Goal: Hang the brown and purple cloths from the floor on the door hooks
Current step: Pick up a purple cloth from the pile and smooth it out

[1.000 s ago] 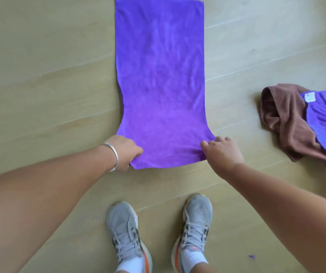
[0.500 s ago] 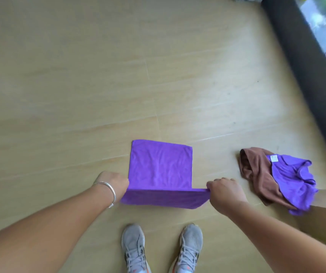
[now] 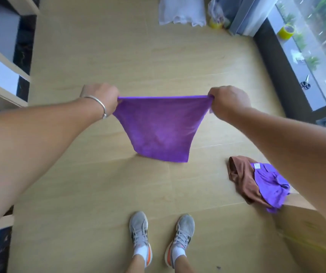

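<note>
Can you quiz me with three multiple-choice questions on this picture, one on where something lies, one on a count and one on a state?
1. Where does the brown cloth lie?
A. on the floor to the person's right
B. over a door hook
C. under the shoes

2. How many hands grip the lifted purple cloth?
A. none
B. one
C. two

3. In what state is the lifted purple cloth?
A. flat on the floor
B. held up by its top edge, hanging down
C. rolled into a ball

Answers: 1 A, it sits crumpled on the floor with a second purple cloth on it. 2 C, the left hand and the right hand each pinch a top corner. 3 B, its top edge is stretched between the hands.
</note>
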### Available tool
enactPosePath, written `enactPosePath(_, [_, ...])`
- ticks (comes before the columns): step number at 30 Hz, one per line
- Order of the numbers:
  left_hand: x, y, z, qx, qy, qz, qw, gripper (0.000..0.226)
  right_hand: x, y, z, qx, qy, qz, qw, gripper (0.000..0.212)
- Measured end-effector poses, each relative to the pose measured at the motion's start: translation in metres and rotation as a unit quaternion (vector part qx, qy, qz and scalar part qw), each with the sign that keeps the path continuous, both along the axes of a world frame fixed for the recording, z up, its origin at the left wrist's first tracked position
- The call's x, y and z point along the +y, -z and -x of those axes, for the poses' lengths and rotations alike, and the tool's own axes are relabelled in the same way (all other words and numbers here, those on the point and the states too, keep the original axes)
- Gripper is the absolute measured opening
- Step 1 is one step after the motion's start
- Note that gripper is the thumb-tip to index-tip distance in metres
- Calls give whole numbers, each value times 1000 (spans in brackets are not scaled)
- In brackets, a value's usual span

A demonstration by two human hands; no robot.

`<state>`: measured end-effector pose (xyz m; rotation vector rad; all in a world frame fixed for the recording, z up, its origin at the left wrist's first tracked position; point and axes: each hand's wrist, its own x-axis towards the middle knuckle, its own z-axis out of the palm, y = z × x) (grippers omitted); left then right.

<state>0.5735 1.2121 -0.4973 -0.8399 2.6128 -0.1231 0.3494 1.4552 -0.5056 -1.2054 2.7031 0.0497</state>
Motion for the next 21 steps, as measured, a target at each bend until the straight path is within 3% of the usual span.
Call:
enactPosePath(5, [-4,-40,-24,74,-16,6,997,20,-2,-37,-5,12,-30,63,998,36])
enactPosePath(9, [4,-29,-66,110,-1,-22,994,19,23,-20,-27,-10,-77,96,992,34])
enactPosePath(15, [35,42,-121,117,15,-90,989,21,68,53,-75,-48,-160,15,986,20])
enactPosePath(21, [68,138,-172,9,-31,-146,989,15,101,135,-132,-108,-184,-93,973,15])
